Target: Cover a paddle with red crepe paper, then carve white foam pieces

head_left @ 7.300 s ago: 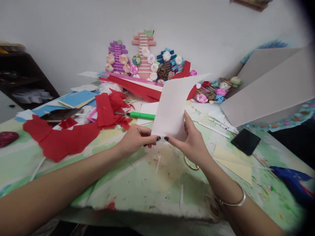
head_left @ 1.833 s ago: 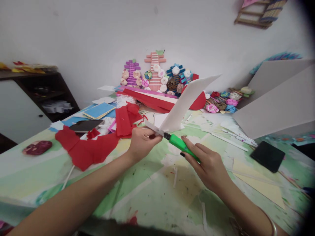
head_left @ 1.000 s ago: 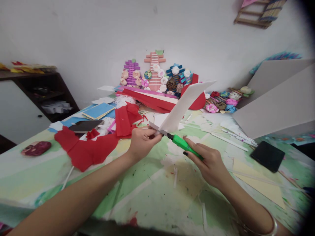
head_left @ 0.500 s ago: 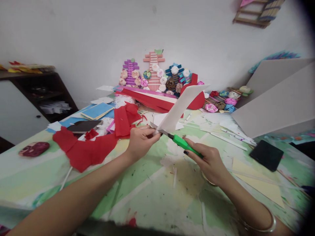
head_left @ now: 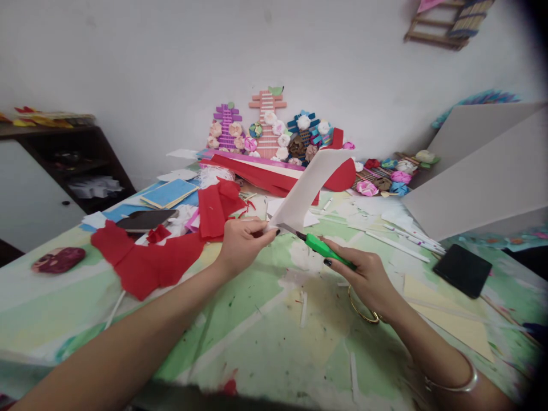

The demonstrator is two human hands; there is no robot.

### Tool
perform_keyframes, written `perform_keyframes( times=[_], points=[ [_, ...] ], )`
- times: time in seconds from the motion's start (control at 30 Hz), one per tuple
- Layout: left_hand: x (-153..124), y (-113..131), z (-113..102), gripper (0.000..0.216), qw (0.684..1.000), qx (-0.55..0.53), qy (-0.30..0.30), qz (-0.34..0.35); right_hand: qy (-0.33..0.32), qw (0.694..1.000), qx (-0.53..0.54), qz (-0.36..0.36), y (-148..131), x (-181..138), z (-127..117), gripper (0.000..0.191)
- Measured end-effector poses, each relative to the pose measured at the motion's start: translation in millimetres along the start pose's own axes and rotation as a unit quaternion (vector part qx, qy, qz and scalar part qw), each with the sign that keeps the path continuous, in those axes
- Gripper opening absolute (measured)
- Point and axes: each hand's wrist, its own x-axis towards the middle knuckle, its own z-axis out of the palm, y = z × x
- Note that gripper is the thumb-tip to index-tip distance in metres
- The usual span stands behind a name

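Note:
My left hand (head_left: 242, 242) is closed on the lower end of a folded white paper sheet (head_left: 306, 191), which slants up and to the right above the table. My right hand (head_left: 363, 277) grips a green utility knife (head_left: 323, 250). The knife's blade points left and meets the paper's lower edge just beside my left fingers. Both hands hover over the green, paint-stained table (head_left: 257, 325).
Red paper pieces (head_left: 149, 257) lie at the left with a dark phone (head_left: 145, 220) and blue sheets (head_left: 169, 193). A black phone (head_left: 462, 269) and yellow paper (head_left: 445, 317) sit at the right. Paper flower crafts (head_left: 274, 134) and grey boards (head_left: 479, 171) stand behind. Gold scissor handles (head_left: 362, 311) lie under my right wrist.
The right hand picked up the green knife after both hands held the sheet. Over the last second the knife has drawn back to the right along the paper's lower edge.

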Motion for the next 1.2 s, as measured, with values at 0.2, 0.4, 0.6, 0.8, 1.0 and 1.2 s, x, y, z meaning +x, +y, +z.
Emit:
perform_keyframes(
  times=[0.2,0.4,0.6,0.8,1.0,1.2],
  points=[
    [-0.1,-1.3,0.3,0.027,1.0,-0.003,-0.006,-0.017,-0.009,1.0,0.023,0.008,5.3,0.9,-1.4,0.042],
    [2.1,-3.7,0.0,0.027,0.999,-0.005,-0.018,-0.047,-0.015,1.0,0.023,0.013,3.2,3.4,-2.6,0.041],
    [3.4,-4.1,0.5,0.029,0.999,-0.002,-0.024,-0.043,-0.028,0.999,0.015,0.009,3.2,4.2,-7.6,0.041],
    [2.3,-5.5,1.5,0.028,0.999,-0.011,-0.027,-0.034,-0.027,0.999,0.031,0.005,5.4,4.2,-11.3,0.039],
    [3.0,-7.2,0.4,0.027,0.998,-0.017,-0.035,-0.054,-0.036,0.998,0.054,0.015,6.9,4.4,-10.6,0.038],
    [3.7,-6.4,-0.9,0.027,0.995,-0.031,-0.049,-0.077,-0.044,0.997,0.06,0.029,9.3,4.7,-12.4,0.038]
  ],
)
